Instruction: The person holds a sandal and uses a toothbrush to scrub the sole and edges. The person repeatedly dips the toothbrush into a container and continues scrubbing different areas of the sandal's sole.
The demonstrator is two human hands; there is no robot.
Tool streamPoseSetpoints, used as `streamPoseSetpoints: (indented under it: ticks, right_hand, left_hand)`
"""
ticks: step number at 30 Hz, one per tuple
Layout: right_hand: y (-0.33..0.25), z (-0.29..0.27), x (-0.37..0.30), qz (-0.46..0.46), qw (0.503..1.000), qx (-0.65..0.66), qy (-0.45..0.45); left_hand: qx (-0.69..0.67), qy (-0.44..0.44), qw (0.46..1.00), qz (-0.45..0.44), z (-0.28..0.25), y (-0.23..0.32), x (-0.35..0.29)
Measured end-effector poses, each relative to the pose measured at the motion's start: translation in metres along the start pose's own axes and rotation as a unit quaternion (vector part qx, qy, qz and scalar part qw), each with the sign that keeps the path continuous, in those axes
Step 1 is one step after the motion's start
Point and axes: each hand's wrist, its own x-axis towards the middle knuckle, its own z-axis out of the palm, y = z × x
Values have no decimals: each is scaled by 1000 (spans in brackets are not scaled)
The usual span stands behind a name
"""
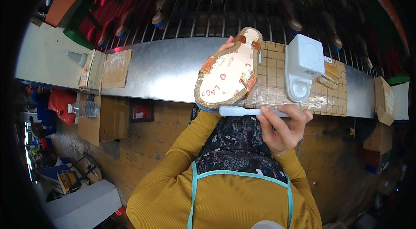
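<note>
thumb and fingers of the right hand (pixel 285 128) pinch a pale brush (pixel 242 111) at the toe edge of a sandal (pixel 223 71), as the left hand (pixel 225 46), mostly hidden, grips it from behind, toe toward the wearer, above the metal table's (pixel 160 71) front edge. brushing the rim well likely calls for light, even strokes, a steady sandal, and bristles, unseen here, clear of the straps (pixel 248 82).
</note>
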Motion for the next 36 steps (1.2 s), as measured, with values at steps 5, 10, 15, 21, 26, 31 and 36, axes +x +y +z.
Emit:
streamPoseSetpoints:
  ticks: [5, 10, 15, 21, 26, 31, 36]
  right_hand:
    - [13, 9, -5, 26, 999, -27, 32]
    - [9, 8, -17, 6, 999, 36, 12]
    - [15, 17, -23, 73, 995, 42, 51]
    - [17, 12, -33, 83, 991, 83, 59]
    - [8, 10, -15, 101, 992, 38, 69]
    - [-2, 6, -13, 61, 997, -48, 17]
    - [-3, 6, -16, 83, 992, 94, -6]
  left_hand:
    - [-79, -16, 997, -20, 3, -4, -2]
    - [-158, -22, 986, -51, 2, -13, -6]
    - [-236, -10, 967, -92, 7, -7, -8]
    - [-72, -33, 996, -44, 1, 1, -4]
    - [52, -14, 996, 65, 0, 1, 1]
    - [182, 17, 976, 119, -4, 18, 5]
    - [247, -4, 956, 161, -35, 6, 7]
